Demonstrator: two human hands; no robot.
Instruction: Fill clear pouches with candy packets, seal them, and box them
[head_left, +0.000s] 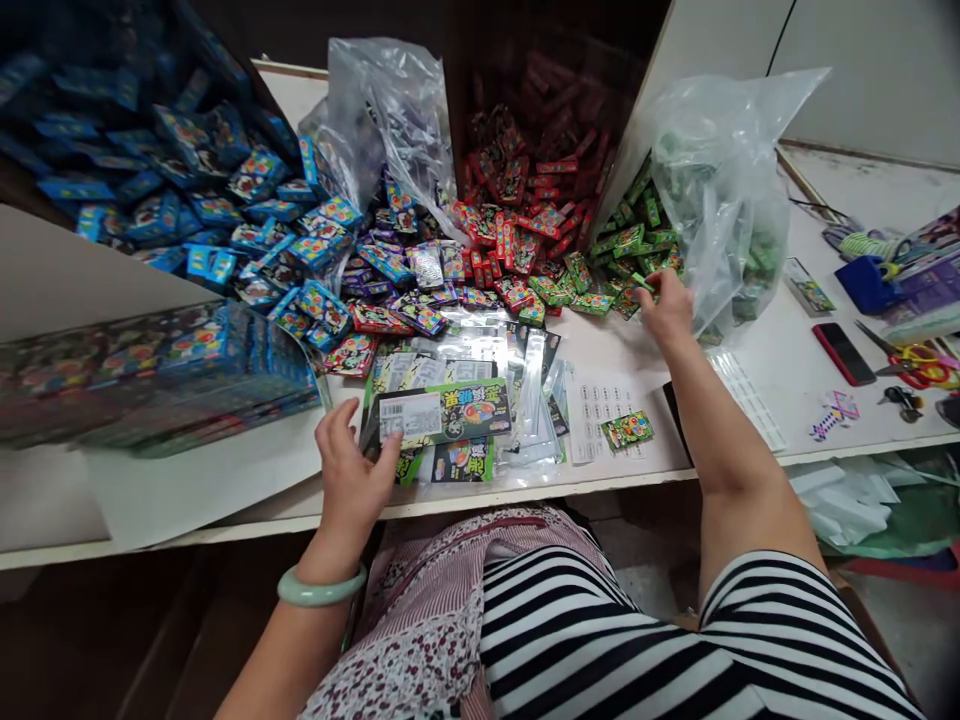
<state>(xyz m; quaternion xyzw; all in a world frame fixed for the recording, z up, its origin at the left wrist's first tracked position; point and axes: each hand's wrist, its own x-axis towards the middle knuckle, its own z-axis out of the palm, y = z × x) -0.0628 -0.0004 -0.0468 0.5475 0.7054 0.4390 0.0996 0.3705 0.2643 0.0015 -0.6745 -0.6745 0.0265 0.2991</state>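
My left hand (352, 465), with a pale green bangle on the wrist, has its thumb and fingers around the left end of a black-and-green candy pouch (476, 408). That pouch carries a white printed label and lies over more flat pouches (461, 462) near the table's front edge. Over at the green pile, my right hand (669, 308) pinches a small green candy box (643, 284) between thumb and fingers. Loose green candy boxes (628, 240) spread beneath and beyond it. A single green packet (627, 430) rests on a sticker sheet (589, 412).
Blue (259, 175), purple (420, 312) and red candy boxes (517, 230) spill from bins at the back. Clear plastic bags (720, 190) stand among them. A stack of blue display boxes (247, 350) is at left. A phone (843, 353) and scissors (919, 365) lie at right.
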